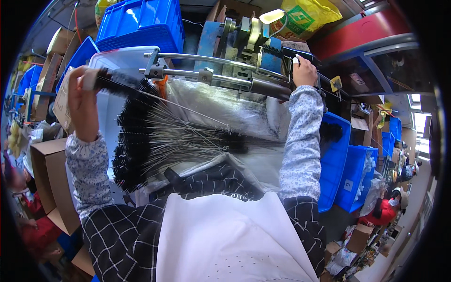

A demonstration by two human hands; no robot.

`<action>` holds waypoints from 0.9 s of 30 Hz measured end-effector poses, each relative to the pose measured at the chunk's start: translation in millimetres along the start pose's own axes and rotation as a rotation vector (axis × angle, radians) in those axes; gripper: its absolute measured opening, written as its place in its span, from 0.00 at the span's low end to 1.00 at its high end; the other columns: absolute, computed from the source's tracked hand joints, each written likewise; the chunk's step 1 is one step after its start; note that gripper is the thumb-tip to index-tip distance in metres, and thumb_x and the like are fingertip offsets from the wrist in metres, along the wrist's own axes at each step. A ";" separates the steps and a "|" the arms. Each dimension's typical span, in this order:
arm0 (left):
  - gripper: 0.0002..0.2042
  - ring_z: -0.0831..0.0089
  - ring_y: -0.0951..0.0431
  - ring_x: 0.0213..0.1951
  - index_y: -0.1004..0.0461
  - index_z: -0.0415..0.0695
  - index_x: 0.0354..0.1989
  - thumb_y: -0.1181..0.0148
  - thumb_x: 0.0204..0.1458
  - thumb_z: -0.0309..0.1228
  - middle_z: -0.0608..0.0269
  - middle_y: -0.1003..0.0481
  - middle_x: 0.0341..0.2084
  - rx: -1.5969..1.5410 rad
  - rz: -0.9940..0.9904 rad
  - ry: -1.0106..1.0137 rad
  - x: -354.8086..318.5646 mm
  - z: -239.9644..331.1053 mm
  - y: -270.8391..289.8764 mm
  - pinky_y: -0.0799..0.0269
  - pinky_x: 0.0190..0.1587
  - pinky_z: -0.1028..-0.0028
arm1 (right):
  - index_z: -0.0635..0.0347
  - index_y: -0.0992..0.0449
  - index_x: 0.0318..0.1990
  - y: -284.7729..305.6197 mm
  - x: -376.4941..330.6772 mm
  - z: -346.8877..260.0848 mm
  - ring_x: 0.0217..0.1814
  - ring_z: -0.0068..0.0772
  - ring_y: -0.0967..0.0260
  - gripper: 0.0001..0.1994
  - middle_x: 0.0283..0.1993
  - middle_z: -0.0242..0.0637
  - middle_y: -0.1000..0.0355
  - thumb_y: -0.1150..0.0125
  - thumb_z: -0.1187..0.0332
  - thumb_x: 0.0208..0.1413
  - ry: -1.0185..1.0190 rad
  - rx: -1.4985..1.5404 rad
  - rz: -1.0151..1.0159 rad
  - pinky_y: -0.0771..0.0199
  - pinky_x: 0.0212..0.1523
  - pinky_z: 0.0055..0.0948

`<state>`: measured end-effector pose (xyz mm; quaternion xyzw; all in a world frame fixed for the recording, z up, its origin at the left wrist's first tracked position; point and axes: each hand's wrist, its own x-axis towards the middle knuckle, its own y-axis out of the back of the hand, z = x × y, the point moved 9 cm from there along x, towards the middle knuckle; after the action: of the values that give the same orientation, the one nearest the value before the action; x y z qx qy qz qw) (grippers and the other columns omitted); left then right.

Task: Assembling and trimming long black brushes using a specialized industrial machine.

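Pinching brush, left hand; right hand, grip unclear; blue bin holds white pieces.

From here I see daylight glaring through windows at the far right, and a lamp glowing up front. A red panel slants across the upper right. Cardboard boxes and blue crates crowd the workshop's sides.

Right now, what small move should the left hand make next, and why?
Probably lower the black brush onto the pile of brushes: the left hand holds it by its bristled end, close beside the pile, and its wire stem slants roughly the same way as theirs.
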<state>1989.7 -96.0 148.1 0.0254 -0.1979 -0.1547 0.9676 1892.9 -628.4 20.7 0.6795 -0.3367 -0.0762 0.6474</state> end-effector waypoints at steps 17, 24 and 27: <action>0.03 0.78 0.32 0.36 0.42 0.40 0.34 0.56 0.52 0.22 0.61 0.33 0.33 -0.106 -0.528 0.228 -24.7 -13.0 -171.3 0.32 0.36 0.79 | 0.65 0.38 0.44 80.0 -167.7 -189.2 0.37 0.36 0.33 0.15 0.34 0.42 0.31 0.60 0.63 0.57 0.528 1.041 -1.064 0.34 0.40 0.31; 0.09 0.68 0.29 0.30 0.42 0.39 0.41 0.57 0.51 0.24 0.57 0.31 0.26 0.574 -0.547 0.290 -28.8 -59.8 -55.8 0.35 0.33 0.72 | 0.54 0.30 0.42 60.9 -87.4 -129.7 0.31 0.38 0.34 0.12 0.30 0.37 0.30 0.53 0.65 0.52 0.289 0.524 -0.144 0.34 0.33 0.35; 0.08 0.68 0.31 0.25 0.39 0.40 0.38 0.54 0.50 0.25 0.56 0.32 0.24 1.004 -0.520 0.059 -40.7 -74.6 -10.8 0.36 0.31 0.72 | 0.49 0.28 0.41 37.3 -47.2 -78.9 0.33 0.36 0.37 0.12 0.30 0.33 0.30 0.50 0.64 0.50 0.156 0.135 0.050 0.38 0.36 0.37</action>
<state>1980.2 -94.5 62.9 0.5347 -0.2075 -0.2741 0.7720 1886.2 -534.3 51.6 0.7167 -0.3067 0.0159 0.6262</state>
